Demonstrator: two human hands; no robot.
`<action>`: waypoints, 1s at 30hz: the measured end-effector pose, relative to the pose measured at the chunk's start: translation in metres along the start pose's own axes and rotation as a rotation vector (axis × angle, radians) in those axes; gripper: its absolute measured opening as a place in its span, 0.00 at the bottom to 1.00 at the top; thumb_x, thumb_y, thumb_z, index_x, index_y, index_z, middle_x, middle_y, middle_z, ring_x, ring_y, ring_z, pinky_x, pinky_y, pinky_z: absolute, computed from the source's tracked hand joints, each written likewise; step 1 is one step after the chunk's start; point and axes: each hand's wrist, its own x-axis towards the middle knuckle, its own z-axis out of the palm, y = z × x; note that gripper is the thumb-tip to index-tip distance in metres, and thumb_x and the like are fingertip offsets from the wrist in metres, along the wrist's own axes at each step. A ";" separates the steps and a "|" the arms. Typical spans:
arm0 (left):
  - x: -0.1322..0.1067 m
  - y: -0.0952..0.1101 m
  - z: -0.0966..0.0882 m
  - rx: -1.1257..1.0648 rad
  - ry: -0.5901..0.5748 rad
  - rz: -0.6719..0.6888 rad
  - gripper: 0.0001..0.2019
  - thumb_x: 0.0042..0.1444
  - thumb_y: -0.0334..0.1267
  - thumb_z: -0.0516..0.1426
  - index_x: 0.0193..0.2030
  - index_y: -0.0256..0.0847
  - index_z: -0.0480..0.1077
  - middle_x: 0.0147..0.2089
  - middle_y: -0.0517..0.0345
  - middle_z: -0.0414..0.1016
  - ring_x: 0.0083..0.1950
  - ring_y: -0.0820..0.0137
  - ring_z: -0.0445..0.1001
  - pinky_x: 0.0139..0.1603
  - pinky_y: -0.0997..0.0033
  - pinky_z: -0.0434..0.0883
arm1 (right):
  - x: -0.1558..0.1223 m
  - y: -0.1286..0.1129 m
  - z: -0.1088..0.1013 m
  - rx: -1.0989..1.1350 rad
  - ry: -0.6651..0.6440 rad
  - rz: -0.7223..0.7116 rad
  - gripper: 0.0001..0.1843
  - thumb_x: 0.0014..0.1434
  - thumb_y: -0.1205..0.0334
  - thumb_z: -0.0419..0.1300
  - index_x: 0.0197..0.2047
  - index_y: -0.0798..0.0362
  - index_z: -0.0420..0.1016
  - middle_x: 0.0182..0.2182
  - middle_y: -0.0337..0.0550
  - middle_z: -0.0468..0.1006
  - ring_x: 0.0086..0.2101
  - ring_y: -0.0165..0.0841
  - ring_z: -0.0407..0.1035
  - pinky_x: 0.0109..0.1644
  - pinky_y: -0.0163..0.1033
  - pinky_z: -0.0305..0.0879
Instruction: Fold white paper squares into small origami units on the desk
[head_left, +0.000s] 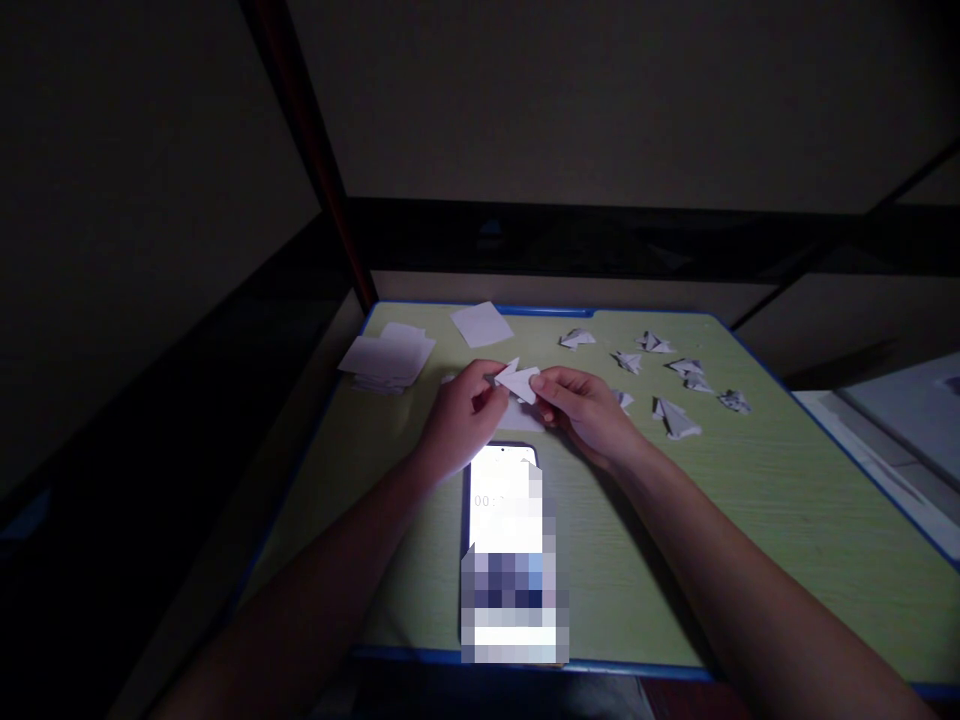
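Note:
A small folded piece of white paper (519, 382) with pointed flaps is held between both hands above the middle of the table. My left hand (466, 412) pinches its left end, fingers closed. On the other end, my right hand (581, 405) grips the paper between thumb and fingers. Beneath the hands lies a flat white sheet (523, 417), partly covered by them. Just nearer to me is a lit phone (504, 490) showing digits, its lower part blurred out.
Several folded paper pieces (677, 418) lie scattered at the right of the green table (750, 520). A stack of white paper (386, 358) sits at the back left, with a single square sheet (482, 325) near the far edge. A white object (900, 420) stands beyond the right edge.

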 end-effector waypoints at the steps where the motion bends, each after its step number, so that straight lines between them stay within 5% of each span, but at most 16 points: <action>1: 0.000 0.000 0.000 0.008 0.000 0.008 0.08 0.58 0.34 0.53 0.44 0.37 0.68 0.21 0.66 0.63 0.21 0.77 0.61 0.21 0.76 0.54 | 0.000 0.000 0.000 -0.003 0.000 -0.001 0.17 0.50 0.49 0.68 0.25 0.54 0.73 0.16 0.33 0.65 0.20 0.25 0.56 0.25 0.35 0.47; 30: 0.001 0.004 -0.001 0.138 0.091 0.030 0.08 0.57 0.39 0.55 0.30 0.38 0.67 0.18 0.66 0.62 0.20 0.77 0.60 0.22 0.76 0.54 | 0.001 -0.001 0.002 -0.194 0.102 -0.095 0.19 0.50 0.47 0.67 0.26 0.56 0.73 0.15 0.32 0.66 0.17 0.23 0.55 0.21 0.33 0.47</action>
